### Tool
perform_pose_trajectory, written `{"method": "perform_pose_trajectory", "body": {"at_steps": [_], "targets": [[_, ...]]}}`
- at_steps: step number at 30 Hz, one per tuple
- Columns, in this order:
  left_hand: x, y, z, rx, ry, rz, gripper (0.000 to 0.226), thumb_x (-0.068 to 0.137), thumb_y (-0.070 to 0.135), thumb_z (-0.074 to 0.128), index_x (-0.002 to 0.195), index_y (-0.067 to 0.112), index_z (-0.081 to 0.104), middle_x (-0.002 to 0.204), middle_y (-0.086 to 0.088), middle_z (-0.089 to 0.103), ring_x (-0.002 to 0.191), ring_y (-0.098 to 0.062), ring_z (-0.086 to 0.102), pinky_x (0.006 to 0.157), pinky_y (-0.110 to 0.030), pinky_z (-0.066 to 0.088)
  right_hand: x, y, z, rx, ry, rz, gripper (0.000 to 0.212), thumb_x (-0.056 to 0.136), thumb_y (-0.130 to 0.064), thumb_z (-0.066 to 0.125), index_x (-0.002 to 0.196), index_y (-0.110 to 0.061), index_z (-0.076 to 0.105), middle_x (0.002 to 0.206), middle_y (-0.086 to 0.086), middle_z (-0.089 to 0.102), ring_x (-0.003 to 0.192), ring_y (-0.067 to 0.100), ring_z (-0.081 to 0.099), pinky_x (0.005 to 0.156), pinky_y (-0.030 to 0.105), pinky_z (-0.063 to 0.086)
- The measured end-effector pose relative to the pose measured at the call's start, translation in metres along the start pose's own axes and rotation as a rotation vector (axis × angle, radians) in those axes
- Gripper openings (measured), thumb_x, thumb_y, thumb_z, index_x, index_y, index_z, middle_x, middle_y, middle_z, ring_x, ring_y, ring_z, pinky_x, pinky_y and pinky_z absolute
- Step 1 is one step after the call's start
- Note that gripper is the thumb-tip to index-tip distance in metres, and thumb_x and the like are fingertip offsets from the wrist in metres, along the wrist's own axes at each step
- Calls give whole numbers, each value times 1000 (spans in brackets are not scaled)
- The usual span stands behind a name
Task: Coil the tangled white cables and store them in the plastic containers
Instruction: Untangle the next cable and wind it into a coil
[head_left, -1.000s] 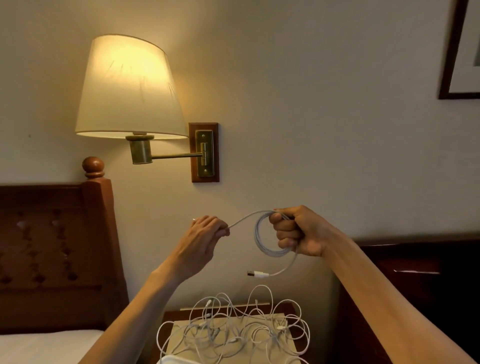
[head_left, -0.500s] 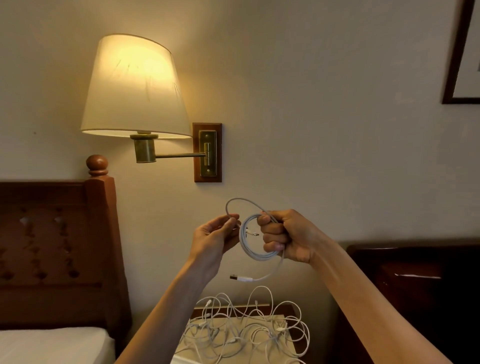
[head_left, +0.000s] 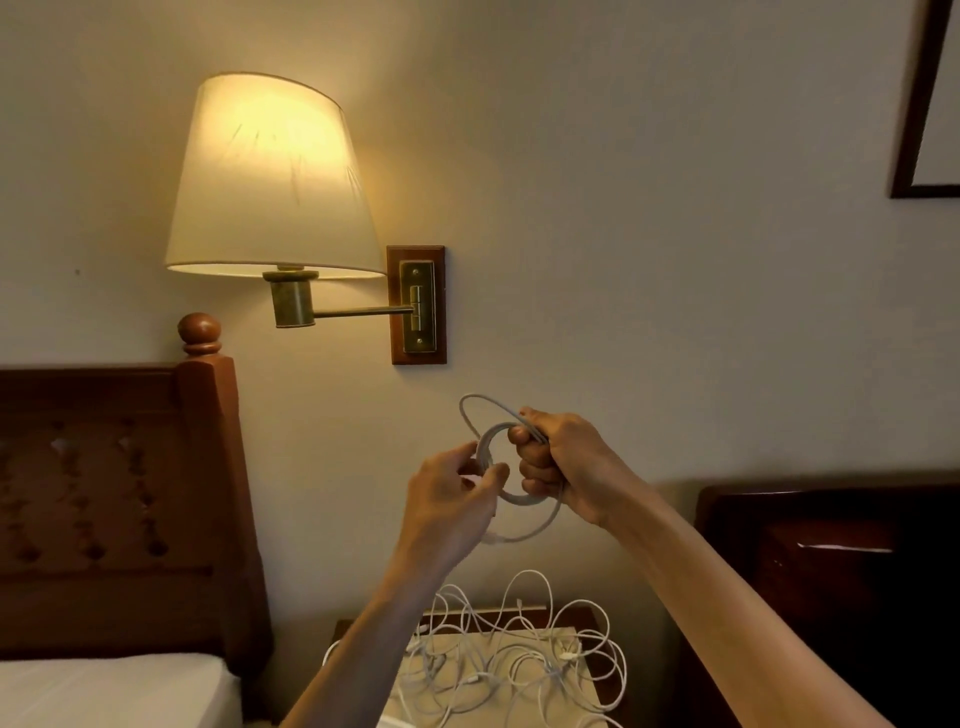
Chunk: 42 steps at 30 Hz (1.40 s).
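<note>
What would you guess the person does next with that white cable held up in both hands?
Probably lay the last loose loop onto the coil. The right hand grips the coil, the left hand pinches its near edge, and one loop stands free above.

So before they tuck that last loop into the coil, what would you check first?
1. Right hand grips the coiled cable firmly: ok.
2. Left hand has hold of the coil's near side: ok, fingers pinch it.
3. Loose loop above the coil lies free of knots: ok, as far as shows.
4. Cable's free end and plug in sight: cannot tell, hidden behind the left hand.
5. Coil hangs apart from the tangled cables below: ok.
6. Plastic container ready to take the coil: cannot tell, none plainly in view.
</note>
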<state>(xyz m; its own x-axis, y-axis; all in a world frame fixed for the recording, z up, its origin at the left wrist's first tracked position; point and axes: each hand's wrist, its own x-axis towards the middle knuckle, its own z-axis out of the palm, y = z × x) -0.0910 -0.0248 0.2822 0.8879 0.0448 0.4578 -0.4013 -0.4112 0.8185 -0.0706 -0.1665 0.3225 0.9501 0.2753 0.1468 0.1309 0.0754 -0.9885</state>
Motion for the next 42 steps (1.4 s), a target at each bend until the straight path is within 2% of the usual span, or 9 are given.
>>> {"method": "perform_pose_trajectory", "body": {"at_steps": [5, 11, 15, 17, 20, 23, 28, 38, 42], "targets": [[-22, -10, 5, 615, 242, 233, 26, 94, 44, 53, 80, 24, 62, 71, 11, 55, 64, -8, 51, 52, -20, 34, 7, 2, 2, -33, 60, -27, 42, 107, -28, 27, 74, -13, 48, 45, -6, 30, 40, 10, 24, 44, 23, 29], [-65, -36, 18, 504, 104, 231, 26, 94, 39, 57, 69, 29, 55, 63, 18, 49, 63, -5, 48, 54, -18, 36, 23, -6, -6, -67, 94, -32, 40, 105, -27, 30, 71, -14, 47, 47, -6, 27, 41, 10, 22, 44, 24, 27], [-53, -25, -12, 425, -302, -77, 69, 81, 82, 31, 59, 26, 66, 58, 14, 63, 59, 0, 58, 62, -23, 44, 26, 0, 1, -159, -81, 19, 42, 106, -29, 29, 70, -16, 45, 49, -6, 27, 42, 10, 21, 43, 22, 27], [-39, -20, -38, 308, -197, -136, 88, 68, 94, 16, 64, 27, 73, 63, 14, 69, 65, -2, 64, 72, -25, 47, 25, -3, 1, -156, -160, 55, 44, 106, -29, 29, 67, -16, 44, 49, -6, 27, 42, 10, 21, 40, 21, 27], [-15, -16, -61, 172, 169, 40, 53, 87, 71, 40, 76, 27, 68, 63, 12, 62, 52, -1, 53, 55, -21, 39, 21, -9, 5, -196, -291, 61, 45, 106, -28, 29, 66, -16, 45, 52, -5, 28, 45, 10, 21, 43, 22, 25], [4, -6, -63, -314, -120, -82, 40, 94, 47, 49, 95, 15, 72, 60, 0, 42, 51, -13, 32, 49, -25, 27, 19, -11, 13, -227, -343, 51, 45, 106, -29, 30, 67, -16, 47, 51, -4, 30, 45, 11, 23, 45, 23, 25], [3, -6, -59, -568, -451, -213, 45, 94, 45, 50, 94, 3, 65, 75, -9, 50, 54, -10, 26, 44, -21, 22, 17, -15, 14, -221, -339, 38, 45, 105, -30, 32, 66, -15, 46, 51, -4, 29, 45, 11, 22, 43, 22, 26], [7, -7, -48, -511, -142, -117, 39, 99, 39, 44, 68, 16, 46, 59, 6, 35, 50, -7, 27, 48, -23, 25, 0, 21, -1, -347, -16, -240, 26, 103, -19, 42, 105, -7, 66, 90, 7, 73, 83, 19, 71, 81, 33, 58], [10, -12, -49, -538, -92, -103, 39, 100, 37, 43, 68, 15, 44, 58, 7, 34, 50, -7, 26, 46, -21, 25, -10, 34, -16, -345, 6, -156, 14, 96, -10, 56, 104, -6, 68, 90, 8, 75, 85, 21, 71, 78, 33, 59]]}}
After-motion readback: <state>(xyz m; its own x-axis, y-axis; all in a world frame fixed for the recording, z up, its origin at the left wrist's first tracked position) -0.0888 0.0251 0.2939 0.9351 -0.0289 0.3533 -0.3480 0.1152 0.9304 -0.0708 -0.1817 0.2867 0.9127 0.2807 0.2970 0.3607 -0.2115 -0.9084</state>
